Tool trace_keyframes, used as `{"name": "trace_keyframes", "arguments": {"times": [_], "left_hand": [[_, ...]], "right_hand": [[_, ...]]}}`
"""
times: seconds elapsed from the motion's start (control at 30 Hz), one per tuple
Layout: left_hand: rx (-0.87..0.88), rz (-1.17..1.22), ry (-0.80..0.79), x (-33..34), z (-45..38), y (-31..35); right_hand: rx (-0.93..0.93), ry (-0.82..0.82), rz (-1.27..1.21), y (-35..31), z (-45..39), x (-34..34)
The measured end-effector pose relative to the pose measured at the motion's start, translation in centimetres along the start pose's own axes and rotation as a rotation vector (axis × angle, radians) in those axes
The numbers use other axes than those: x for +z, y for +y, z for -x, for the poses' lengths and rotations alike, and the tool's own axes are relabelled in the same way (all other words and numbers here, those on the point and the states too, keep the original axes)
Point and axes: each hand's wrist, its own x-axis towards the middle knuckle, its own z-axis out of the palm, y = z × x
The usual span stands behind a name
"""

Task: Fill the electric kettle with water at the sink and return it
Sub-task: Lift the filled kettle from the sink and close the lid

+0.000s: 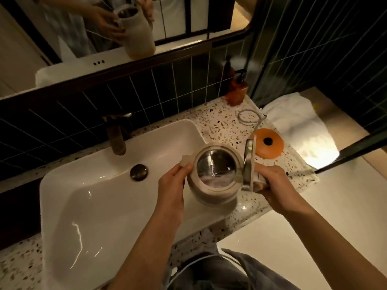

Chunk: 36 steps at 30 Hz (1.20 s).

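Observation:
The beige electric kettle [211, 193] is held over the right rim of the white sink [100, 197], lid flipped up [249, 164], its steel inside showing with some water at the bottom. My right hand [274, 185] grips the kettle's handle. My left hand [171, 185] presses against the kettle's left side near the spout. The bronze tap [116, 136] stands at the back of the sink, to the left of the kettle, with no water running. The round orange kettle base [269, 145] lies on the terrazzo counter [226, 122] behind the kettle.
A grey cord loop [249, 116] lies on the counter near an orange soap dispenser [237, 91]. A white towel [297, 122] lies on the floor to the right. A mirror [117, 28] hangs above dark tiles. The sink drain plug [138, 172] sits mid-basin.

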Motion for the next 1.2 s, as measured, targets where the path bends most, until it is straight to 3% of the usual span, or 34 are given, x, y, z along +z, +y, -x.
{"name": "trace_keyframes", "arguments": {"times": [0.83,0.9,1.0,1.07,1.2], "left_hand": [[-0.047,-0.273,-0.073,3.7,-2.2,0.8],[0.002,-0.362,-0.036,4.2,-2.2,1.1],[0.263,-0.567,0.024,5.5,-1.0,2.0],[0.424,-0.579,-0.075,6.6,0.6,2.7],[0.476,-0.632,-0.451,9.5,4.1,4.0]], "right_hand": [[-0.001,0.090,0.033,-0.6,0.0,-2.0],[-0.016,0.082,0.043,-0.7,0.2,-1.9],[-0.043,0.074,0.083,-0.4,0.1,-1.9],[-0.045,0.067,0.072,-0.4,0.1,-1.9],[-0.048,0.070,0.067,-0.2,-0.1,-2.0]]}}
